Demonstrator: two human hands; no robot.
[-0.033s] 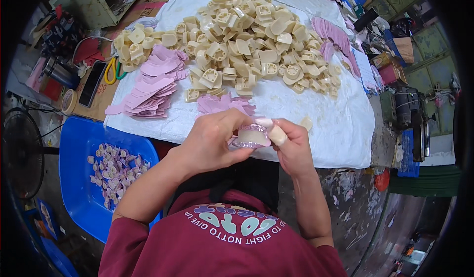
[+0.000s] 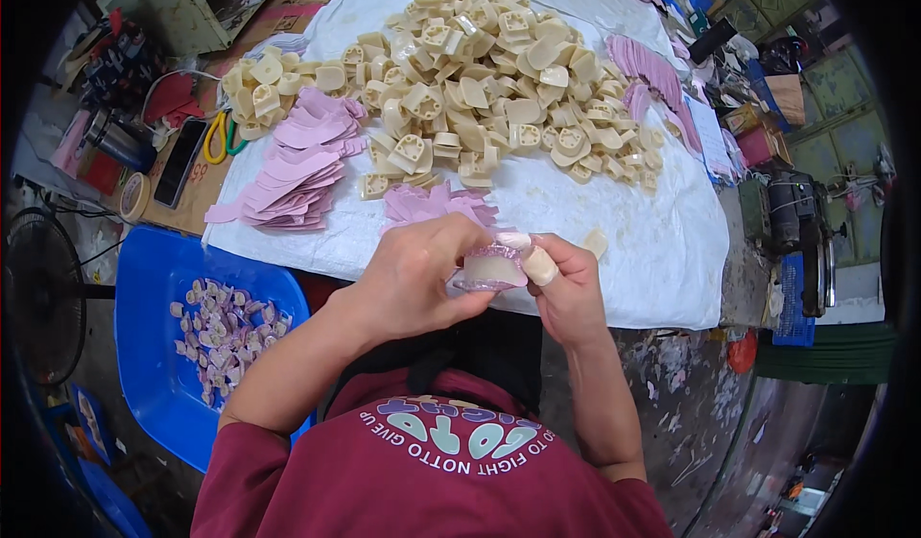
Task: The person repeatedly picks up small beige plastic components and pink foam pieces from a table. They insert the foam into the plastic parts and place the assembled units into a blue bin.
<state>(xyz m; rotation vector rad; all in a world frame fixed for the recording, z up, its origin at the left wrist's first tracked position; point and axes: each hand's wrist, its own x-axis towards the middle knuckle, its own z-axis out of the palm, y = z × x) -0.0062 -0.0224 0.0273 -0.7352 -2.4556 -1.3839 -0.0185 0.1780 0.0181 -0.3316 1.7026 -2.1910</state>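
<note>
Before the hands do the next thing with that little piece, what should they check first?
1. Cream block held by both hands: ok, the left hand and right hand pinch it over the table edge.
2. Pink covering all the way around the block: cannot tell, fingers hide part of it.
3. More pink pieces in reach: ok, a pile lies on the white sheet.
4. More bare cream blocks: ok, a big heap.
5. Blue tub with finished pieces: ok, beside the left arm, with room left.
</note>
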